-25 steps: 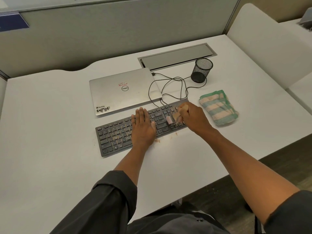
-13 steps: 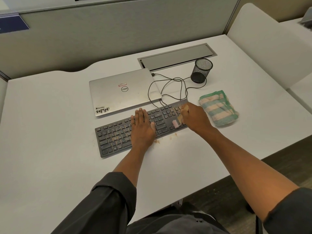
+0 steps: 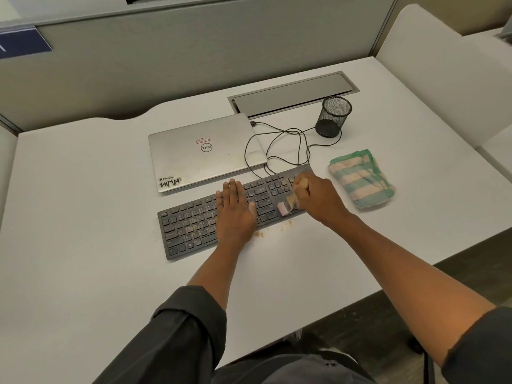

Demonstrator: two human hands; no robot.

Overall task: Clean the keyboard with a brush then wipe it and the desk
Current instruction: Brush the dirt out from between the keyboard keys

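1. Plainly a light, flat, rigid keyboard (image 3: 221, 214): likely to skate on the smooth worktop (image 3: 83, 217) under sideways brush strokes, so best pinned from above with a flat palm, not lifted by one end. Keycaps probably shallow and clipped on; gentle strokes advisable so none pops off.
2. Lies slantwise near the middle of the worktop, just in front of the closed silver laptop (image 3: 205, 151), far end raised toward the right in the head view.
3. Left hand (image 3: 235, 212) pressed flat on the middle keys, fingers straight and together, gripping nothing.
4. Right hand (image 3: 318, 200) curled round the pale wooden handle of a small brush (image 3: 288, 206); pinkish bristle end down on the keys near the right end. Handle mostly hidden by the fist.
5. Brush judged light and stiff in the handle, soft at the tip; firm hold close to the head gives best control.
6. Dark grey, full-size, low-profile; orange-brown specks among the left and middle keys, and a scatter of crumbs (image 3: 274, 230) on the worktop touching the near edge.
7. Striped green-and-cream cloth (image 3: 360, 180), folded, soft and limp, lies just beside the right end of the keyboard, not yet in use; easy to bunch in one hand for wiping.
8. Black cable (image 3: 277, 145) loops behind, between laptop and mesh cup (image 3: 332, 116); worth avoiding a snag.
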